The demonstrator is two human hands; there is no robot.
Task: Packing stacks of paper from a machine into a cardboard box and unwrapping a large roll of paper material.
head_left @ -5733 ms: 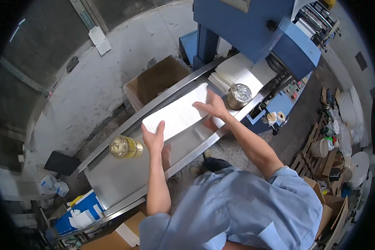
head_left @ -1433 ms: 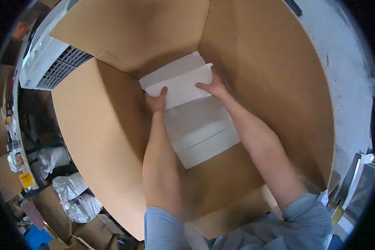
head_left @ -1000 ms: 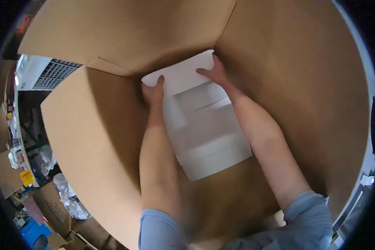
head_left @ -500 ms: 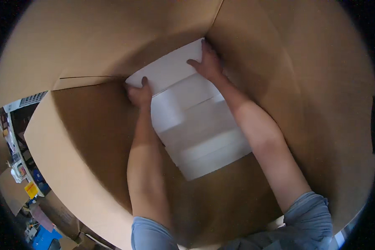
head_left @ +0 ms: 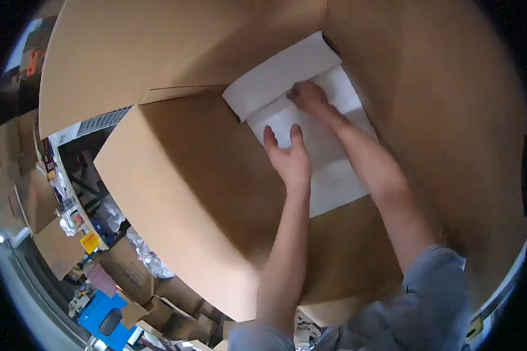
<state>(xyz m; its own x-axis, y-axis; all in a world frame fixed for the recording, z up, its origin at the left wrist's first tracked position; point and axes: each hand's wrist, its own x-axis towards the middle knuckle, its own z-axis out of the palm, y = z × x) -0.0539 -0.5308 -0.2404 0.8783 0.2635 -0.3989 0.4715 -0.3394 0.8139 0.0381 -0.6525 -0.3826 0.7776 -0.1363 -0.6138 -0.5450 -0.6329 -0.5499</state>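
Observation:
A creased white sheet lies on the bottom of a big open cardboard box. Its far end, a white strip, bends up along the box's far wall. Above the sheet, its thumb and fingers spread, my left hand is open and holds nothing. My right hand is at the crease where the strip meets the rest of the sheet. Its fingers are curled in, and whether anything is pinched in them is hidden. Both my forearms reach down into the box.
Tall box walls rise at the right and far side, and a flap slants out at the left. Beyond it are a shelf with small goods, a blue box, a yellow packet and clear plastic wrap.
Both hands have left the sheet's far corners. The left has drawn back toward me and opened; the right has come down to the crease. The view has shifted left.

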